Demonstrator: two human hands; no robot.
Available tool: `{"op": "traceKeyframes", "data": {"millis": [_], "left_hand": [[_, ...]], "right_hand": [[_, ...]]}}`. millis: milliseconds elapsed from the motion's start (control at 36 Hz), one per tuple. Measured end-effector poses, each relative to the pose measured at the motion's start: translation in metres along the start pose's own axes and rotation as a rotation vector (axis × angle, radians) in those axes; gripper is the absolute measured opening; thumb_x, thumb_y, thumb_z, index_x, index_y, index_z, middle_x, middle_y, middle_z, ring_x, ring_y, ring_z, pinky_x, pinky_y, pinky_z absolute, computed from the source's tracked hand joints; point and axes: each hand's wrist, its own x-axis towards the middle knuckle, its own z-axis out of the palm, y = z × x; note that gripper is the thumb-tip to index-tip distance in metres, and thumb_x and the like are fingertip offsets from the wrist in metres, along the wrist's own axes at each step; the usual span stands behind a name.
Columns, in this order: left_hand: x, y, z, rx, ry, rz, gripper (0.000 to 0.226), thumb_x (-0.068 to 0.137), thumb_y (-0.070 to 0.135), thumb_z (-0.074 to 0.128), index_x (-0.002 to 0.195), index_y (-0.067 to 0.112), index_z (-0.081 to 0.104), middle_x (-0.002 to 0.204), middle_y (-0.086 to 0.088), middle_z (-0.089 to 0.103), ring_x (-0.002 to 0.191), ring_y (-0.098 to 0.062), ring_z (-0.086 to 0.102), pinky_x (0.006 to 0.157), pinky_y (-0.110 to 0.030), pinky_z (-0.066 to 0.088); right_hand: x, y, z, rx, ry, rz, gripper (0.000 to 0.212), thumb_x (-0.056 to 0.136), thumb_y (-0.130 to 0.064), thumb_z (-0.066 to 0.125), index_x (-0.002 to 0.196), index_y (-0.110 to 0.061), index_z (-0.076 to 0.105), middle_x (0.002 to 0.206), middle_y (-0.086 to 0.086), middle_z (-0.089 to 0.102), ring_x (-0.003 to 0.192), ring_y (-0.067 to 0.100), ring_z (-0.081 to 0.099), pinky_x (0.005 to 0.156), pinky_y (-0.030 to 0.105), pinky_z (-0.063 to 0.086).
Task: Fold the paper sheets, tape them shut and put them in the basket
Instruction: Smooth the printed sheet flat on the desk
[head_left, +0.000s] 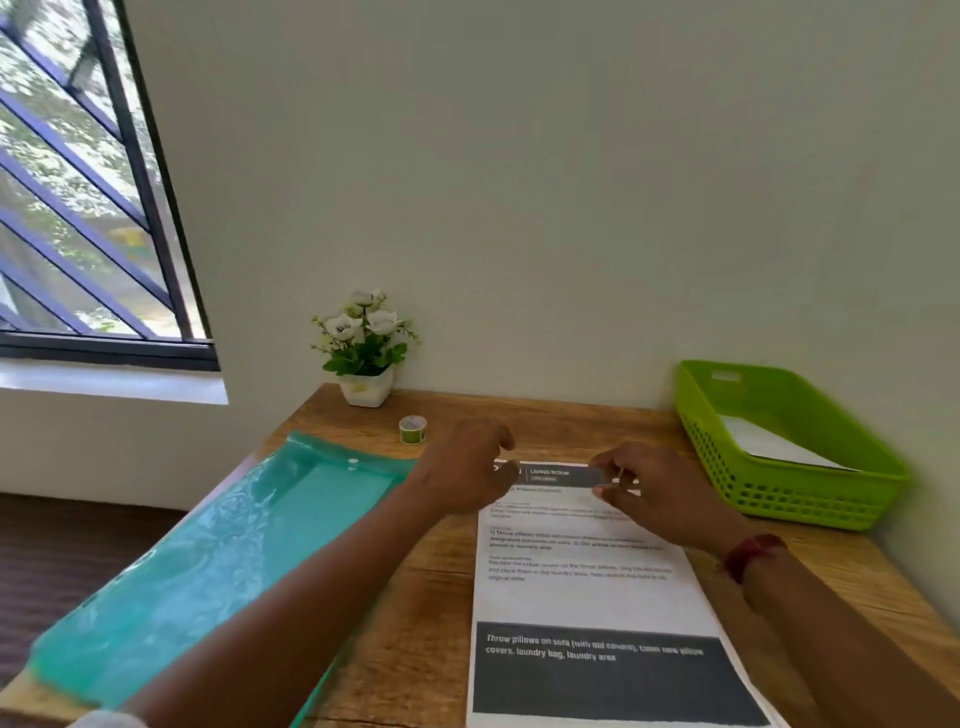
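– So, how many of each?

– Two paper sheets. One white printed paper sheet (587, 597) with dark grey bands lies flat and unfolded on the wooden bench (415, 597). One plain white sheet (769, 441) lies inside the single lime-green perforated plastic basket (810, 493) at the far right corner. One small roll of tape (413, 429) stands near the back, just beside one white pot of white artificial flowers (366, 387). One translucent teal plastic folder (234, 545) lies on the left.

– And the hands?

– Two, both over the top edge of the printed sheet. The left hand (462, 473) has its fingers curled downward by the top left corner; the right hand (654, 493), with a red band (753, 556) at the wrist, brings thumb and fingertips together. Motion blur means I cannot tell whether either one grasps anything.

– What is cut off?

– The printed sheet's bottom edge and the folder's near corner run out of view, and most small print is unreadable. The basket wall hides part of the sheet inside.

– The room?

– A plain pale wall (571, 182), a barred window (78, 208) at left with greenery outside, and dark flooring (62, 561) beyond the bench.
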Motion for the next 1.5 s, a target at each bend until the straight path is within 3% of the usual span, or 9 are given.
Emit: {"op": "traceKeyframes", "data": {"millis": [167,306,417,528,694,806,1000,1222,1500], "left_hand": [[-0.01,-0.022,0.008,0.132,-0.076,0.228,0.039,0.098,0.044,0.049,0.129,0.023,0.059,0.129,0.004,0.059,0.115,-0.011,0.053,0.094,-0.031,0.049],[-0.024,-0.042,0.012,0.298,-0.221,0.212,0.058,0.1,0.058,0.031,0.15,0.028,0.033,0.16,0.002,0.029,0.149,-0.015,0.019,0.121,-0.036,0.015],[-0.03,-0.054,0.012,0.284,-0.304,0.137,0.078,0.09,0.074,0.01,0.157,0.032,0.013,0.165,0.006,0.009,0.151,-0.011,-0.004,0.122,-0.038,-0.002],[-0.03,-0.059,0.019,0.281,-0.339,0.084,0.077,0.092,0.07,0.007,0.157,0.03,0.009,0.165,0.004,0.006,0.151,-0.011,-0.006,0.12,-0.037,-0.011],[-0.03,-0.063,0.024,0.267,-0.273,0.037,0.065,0.101,0.058,0.022,0.157,0.025,0.013,0.164,-0.001,0.016,0.151,-0.017,0.009,0.124,-0.045,-0.001],[-0.03,-0.072,0.023,0.222,-0.232,0.017,0.064,0.101,0.057,0.024,0.157,0.026,0.015,0.163,-0.003,0.019,0.151,-0.019,0.013,0.123,-0.046,0.003],[-0.026,-0.086,0.019,0.194,-0.222,-0.048,0.064,0.101,0.057,0.023,0.156,0.025,0.018,0.161,-0.006,0.026,0.149,-0.023,0.02,0.123,-0.049,0.009],[-0.026,-0.091,0.016,0.161,-0.183,-0.075,0.068,0.102,0.055,0.025,0.157,0.019,0.01,0.161,-0.008,0.025,0.149,-0.025,0.02,0.123,-0.047,0.007],[-0.017,-0.081,0.005,0.226,-0.112,-0.017,0.069,0.102,0.053,0.03,0.157,0.019,0.006,0.159,-0.011,0.027,0.146,-0.03,0.026,0.12,-0.058,0.009]], "right_hand": [[0.001,0.016,0.027,0.04,0.074,-0.023,0.03,0.087,-0.038,0.063,0.113,-0.022,0.065,0.102,-0.012,0.059,0.095,0.012,0.06,0.08,0.031,0.05],[-0.002,0.02,0.036,-0.023,-0.031,-0.053,0.041,0.092,-0.042,0.057,0.129,-0.025,0.057,0.122,-0.011,0.053,0.115,0.01,0.048,0.095,0.031,0.045],[-0.004,0.018,0.034,-0.023,-0.037,-0.062,0.046,0.091,-0.048,0.053,0.131,-0.026,0.057,0.123,-0.009,0.053,0.116,0.01,0.046,0.095,0.03,0.044],[-0.004,0.019,0.034,-0.036,-0.01,-0.059,0.043,0.093,-0.041,0.058,0.132,-0.024,0.056,0.122,-0.008,0.054,0.117,0.013,0.047,0.096,0.028,0.042],[-0.009,0.016,0.033,-0.034,-0.012,-0.007,0.041,0.093,-0.034,0.063,0.132,-0.023,0.058,0.125,-0.006,0.054,0.12,0.014,0.046,0.095,0.024,0.037],[-0.01,0.014,0.033,-0.02,-0.005,0.0,0.04,0.092,-0.035,0.062,0.13,-0.025,0.058,0.118,-0.016,0.049,0.119,0.012,0.047,0.093,0.025,0.036],[-0.014,0.013,0.035,-0.02,-0.003,-0.007,0.061,0.088,-0.066,0.034,0.129,-0.029,0.058,0.116,-0.017,0.049,0.11,0.008,0.046,0.091,0.028,0.039],[-0.014,0.009,0.036,-0.034,-0.018,0.01,0.052,0.088,-0.053,0.046,0.131,-0.025,0.059,0.117,-0.011,0.055,0.113,0.012,0.049,0.09,0.027,0.037],[-0.012,0.013,0.037,0.016,0.036,-0.017,0.07,0.087,-0.075,0.03,0.117,-0.021,0.064,0.108,-0.011,0.056,0.099,0.013,0.055,0.084,0.034,0.046]]}}
